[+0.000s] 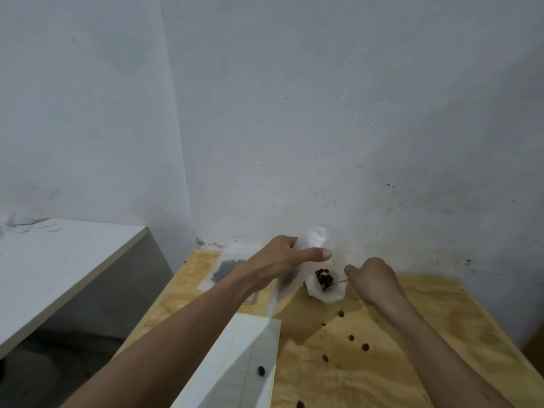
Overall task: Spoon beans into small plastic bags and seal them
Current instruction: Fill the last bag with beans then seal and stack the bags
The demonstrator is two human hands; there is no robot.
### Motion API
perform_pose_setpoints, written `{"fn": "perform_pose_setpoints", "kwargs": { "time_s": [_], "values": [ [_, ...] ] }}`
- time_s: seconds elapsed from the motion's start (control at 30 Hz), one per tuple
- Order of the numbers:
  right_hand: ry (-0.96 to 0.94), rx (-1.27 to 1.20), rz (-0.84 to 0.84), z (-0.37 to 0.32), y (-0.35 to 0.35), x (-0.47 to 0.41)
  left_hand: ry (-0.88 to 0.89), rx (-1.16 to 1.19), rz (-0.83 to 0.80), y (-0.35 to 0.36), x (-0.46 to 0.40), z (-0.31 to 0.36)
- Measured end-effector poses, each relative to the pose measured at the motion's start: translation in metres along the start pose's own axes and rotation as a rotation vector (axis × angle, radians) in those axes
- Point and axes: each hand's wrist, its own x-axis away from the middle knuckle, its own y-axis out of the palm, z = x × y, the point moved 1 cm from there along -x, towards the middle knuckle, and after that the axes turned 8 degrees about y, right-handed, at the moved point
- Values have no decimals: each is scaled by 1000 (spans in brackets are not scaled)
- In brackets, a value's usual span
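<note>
We start from the small plastic bag (pixel 294 278) held just above the far end of the wooden table (pixel 382 363). Our left hand (pixel 282 260) holds its upper film, thumb stretched out over the mouth; how the fingers behind the plastic lie we cannot tell. Thin and limp, it will sag and slide under a light load, so we judge the rim at the mouth the place to hold, keeping it spread.

Just right of that bag sits the white bag of beans (pixel 325 285), its mouth open on dark beans (pixel 323 278). Our right hand (pixel 372 279) is curled closed on a thin handle, presumably the spoon (pixel 338 281), dipping into it. The beans look small, hard and prone to roll.

Nearer us than the bag, loose beans (pixel 351 338) lie scattered on the wood, one (pixel 261 370) on a sheet of lined paper (pixel 241 363). Left of the bag lies a filled bag (pixel 226 267), flat. Further left stands a white counter (pixel 64 260).
</note>
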Motion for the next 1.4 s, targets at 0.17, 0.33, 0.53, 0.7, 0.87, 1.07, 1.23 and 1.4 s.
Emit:
{"fn": "perform_pose_setpoints", "kwargs": {
  "time_s": [0.17, 0.33, 0.53, 0.7, 0.87, 1.07, 1.23, 1.4],
  "values": [
    [156, -320, -75, 25, 10, 8, -19, -19, 24, -5, -4, -11],
    [181, -428, -107, 41, 14, 14, -46, -38, 70, -16, 4, -22],
    [116, -475, -33, 37, -2, 18, -117, -89, 136, -16, 11, -34],
    [78, -443, -1, 35, -1, 17, -60, -88, 2, 1, 12, -37],
    [75, -456, 10, 40, -2, 22, -86, -70, 93, 2, 10, -35],
    [91, -516, -21, 43, -16, 19, -138, -116, 19, -2, 15, -35],
    [10, -538, -46, 28, -44, 17, -103, -126, -48, -1, 23, -29],
    [-111, -379, -125, 5, -57, 17, -93, -149, -50, 2, 27, -26]
  ]
}}
